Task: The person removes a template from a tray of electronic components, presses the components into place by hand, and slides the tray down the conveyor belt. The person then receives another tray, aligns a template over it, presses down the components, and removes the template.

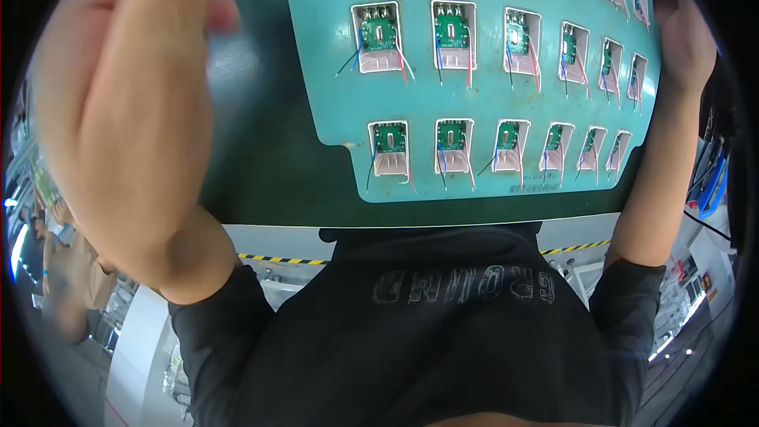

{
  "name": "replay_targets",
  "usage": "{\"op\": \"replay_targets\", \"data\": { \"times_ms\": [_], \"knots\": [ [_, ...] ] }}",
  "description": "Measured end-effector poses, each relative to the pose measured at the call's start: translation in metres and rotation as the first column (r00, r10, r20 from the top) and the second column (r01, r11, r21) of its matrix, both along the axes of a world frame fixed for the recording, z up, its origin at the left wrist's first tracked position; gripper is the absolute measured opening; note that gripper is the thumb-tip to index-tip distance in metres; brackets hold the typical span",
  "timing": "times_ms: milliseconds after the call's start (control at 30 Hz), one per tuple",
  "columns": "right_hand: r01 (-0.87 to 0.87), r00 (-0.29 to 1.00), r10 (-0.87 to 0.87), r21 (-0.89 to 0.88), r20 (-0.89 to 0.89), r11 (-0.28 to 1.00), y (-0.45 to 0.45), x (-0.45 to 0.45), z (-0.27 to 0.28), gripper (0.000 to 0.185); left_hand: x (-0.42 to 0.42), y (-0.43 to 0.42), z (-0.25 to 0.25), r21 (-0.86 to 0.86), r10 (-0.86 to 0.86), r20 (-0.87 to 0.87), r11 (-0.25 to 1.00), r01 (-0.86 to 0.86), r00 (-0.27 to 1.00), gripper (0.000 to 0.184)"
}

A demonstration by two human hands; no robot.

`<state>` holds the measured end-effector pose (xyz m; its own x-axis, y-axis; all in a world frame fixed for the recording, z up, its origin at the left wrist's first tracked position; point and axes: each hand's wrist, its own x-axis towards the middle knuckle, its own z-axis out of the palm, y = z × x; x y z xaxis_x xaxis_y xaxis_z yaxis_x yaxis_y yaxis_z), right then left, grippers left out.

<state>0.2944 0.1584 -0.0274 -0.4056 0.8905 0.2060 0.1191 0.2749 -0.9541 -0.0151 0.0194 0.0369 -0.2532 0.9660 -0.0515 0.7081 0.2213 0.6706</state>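
Observation:
A teal tray [490,103] lies over the dark work surface in front of me. Its cut-outs hold several small white housings [379,61], each with a green circuit board [452,30] and thin blue, red and white wires [407,63]. On the right, my right hand [681,35] grips the tray's edge, with fingers at its upper corner; part of the hand is hidden. My left hand [228,0] is raised at the upper left, apart from the tray. It is blurred and cut by the frame, so its fingers and anything in them cannot be made out.
The dark green table [269,182] has its near edge just before my body. Blue objects [714,186] and a black cable [706,224] are at the far right. Another person [79,269] is at the left. Yellow-black tape [285,259] marks the floor.

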Motion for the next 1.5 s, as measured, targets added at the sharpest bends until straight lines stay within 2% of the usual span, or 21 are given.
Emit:
{"op": "replay_targets", "data": {
  "times_ms": [67,133,200,300,467,533,633,733,767,833,900,967,1033,1167,1200,1233,1267,1333,1367,1467,1500],
  "knots": [
    [0.004,1.0,-0.004,0.011,-0.022,1.0,-0.002,-0.005,0.002,0.053,0.0,-0.013,0.011,-0.401,-0.042,0.221,0.907,0.13,0.974,0.042],
    [0.006,0.999,-0.006,0.016,-0.041,1.0,-0.004,-0.01,0.004,0.053,0.0,-0.016,0.0,-0.462,-0.08,0.442,0.834,0.303,0.894,0.044],
    [0.008,0.998,-0.007,0.018,-0.06,1.0,-0.006,-0.014,0.006,0.054,-0.005,-0.021,-0.005,-0.454,-0.078,0.452,0.838,0.304,0.889,0.044],
    [0.026,0.995,-0.025,0.004,-0.1,1.0,-0.009,-0.017,0.009,0.055,0.007,-0.036,0.016,-0.283,0.039,0.514,0.951,0.127,0.857,0.04],
    [0.127,0.988,-0.116,0.11,-0.102,0.986,-0.001,-0.013,-0.01,0.056,0.039,-0.051,0.023,0.136,-0.106,0.73,0.991,0.008,0.675,0.037],
    [0.123,0.985,-0.109,0.101,-0.135,0.987,0.004,-0.005,-0.012,0.056,0.05,-0.054,0.021,0.174,-0.12,0.745,0.985,-0.017,0.656,0.034],
    [0.145,0.98,-0.148,-0.031,-0.136,0.989,0.004,-0.003,0.0,0.057,0.049,-0.046,0.029,0.03,-0.026,0.752,1.0,0.006,0.658,0.03],
    [0.112,0.958,-0.134,-0.098,-0.255,0.989,0.011,-0.006,-0.011,0.058,0.023,-0.029,-0.01,0.118,-0.124,0.77,0.992,0.052,0.626,0.029],
    [0.237,0.927,-0.296,-0.251,-0.23,0.939,0.016,-0.009,-0.005,0.061,0.023,-0.025,-0.016,0.129,-0.133,0.78,0.99,0.051,0.612,0.029],
    [-0.047,0.892,-0.064,-0.234,-0.447,0.971,0.023,0.01,-0.01,0.051,0.016,-0.017,-0.032,0.119,-0.113,0.811,0.993,0.027,0.574,0.032],
    [-0.16,0.805,0.027,-0.173,-0.592,0.972,0.044,0.039,-0.023,0.04,0.009,-0.016,-0.043,0.198,-0.19,0.854,0.98,0.036,0.484,0.034],
    [-0.097,0.73,-0.006,-0.112,-0.683,0.989,0.096,0.06,-0.051,0.04,-0.006,-0.017,-0.046,0.272,-0.266,0.88,0.961,0.043,0.393,0.038],
    [0.045,0.738,-0.055,-0.032,-0.672,0.998,0.104,0.06,-0.052,0.038,-0.009,-0.02,-0.034,0.324,-0.272,0.897,0.941,-0.099,0.349,0.038],
    [0.405,0.834,-0.231,0.272,-0.502,0.873,0.036,0.055,-0.018,0.022,-0.046,-0.038,-0.024,0.433,-0.394,0.893,0.884,-0.179,0.217,0.039],
    [0.413,0.905,-0.319,0.402,-0.28,0.817,0.0,0.024,0.013,0.018,-0.06,-0.05,-0.014,0.46,-0.434,0.884,0.873,-0.16,0.172,0.039],
    [0.238,0.97,-0.226,0.538,-0.09,0.808,-0.029,0.013,0.026,0.02,-0.066,-0.069,0.0,0.426,-0.31,0.882,0.847,-0.319,0.355,0.041],
    [0.031,0.987,-0.127,0.647,0.102,0.762,-0.057,0.001,0.039,0.025,-0.06,-0.079,0.007,0.407,-0.257,0.886,0.83,-0.382,0.386,0.036],
    [-0.303,0.923,0.054,0.635,0.381,0.71,-0.114,-0.024,0.057,0.036,-0.048,-0.091,0.009,0.361,-0.138,0.895,0.784,-0.505,0.425,0.028],
    [-0.423,0.864,0.139,0.546,0.485,0.723,-0.142,-0.038,0.063,0.04,-0.079,-0.109,-0.008,0.415,-0.324,0.899,0.846,-0.335,0.296,0.038],
    [-0.575,0.775,0.255,0.479,0.577,0.663,-0.19,-0.067,0.037,0.04,-0.076,-0.137,-0.024,0.356,-0.091,0.889,0.752,-0.554,0.448,0.035],
    [-0.555,0.786,0.218,0.503,0.579,0.663,-0.196,-0.073,0.026,0.039,-0.1,-0.158,-0.039,0.392,-0.223,0.901,0.786,-0.479,0.372,0.04]
  ]
}}
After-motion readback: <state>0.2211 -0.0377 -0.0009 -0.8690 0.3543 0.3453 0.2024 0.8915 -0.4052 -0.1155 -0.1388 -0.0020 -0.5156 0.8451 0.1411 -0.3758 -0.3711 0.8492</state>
